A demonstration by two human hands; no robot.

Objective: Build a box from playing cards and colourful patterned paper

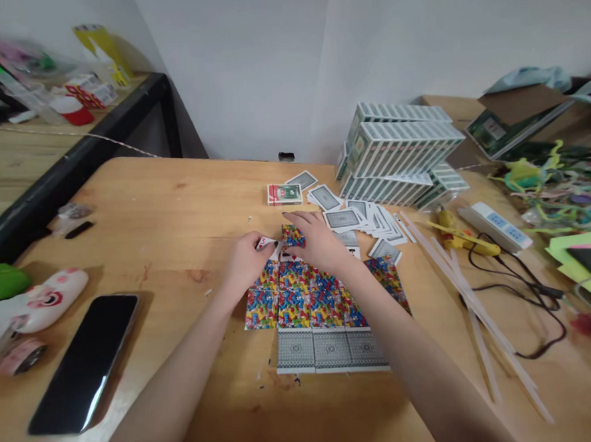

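I've got my left hand (244,263) pinching a red-marked white card (266,241) beside multicoloured squares (261,308) on the bench (175,218); my right hand (321,241) arches palm-down over them, whether gripping I can't tell.

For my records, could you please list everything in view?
Table: one, brown, centre
Playing cards: many, grey, centre
Patterned pieces: several, multicoloured, centre
Card box: one, red-green, far centre
Long boxes: several, green-white, far right
Phone: one, black, left
Glue gun: one, yellow, right
Sticks: several, translucent, right
Power strip: one, white, right
Cardboard: uncounted, brown, far right
Side table: one, brown, far left
Other clutter: uncounted, mixed, both sides
Left hand: one, bare, centre, holding card
Right hand: one, bare, centre
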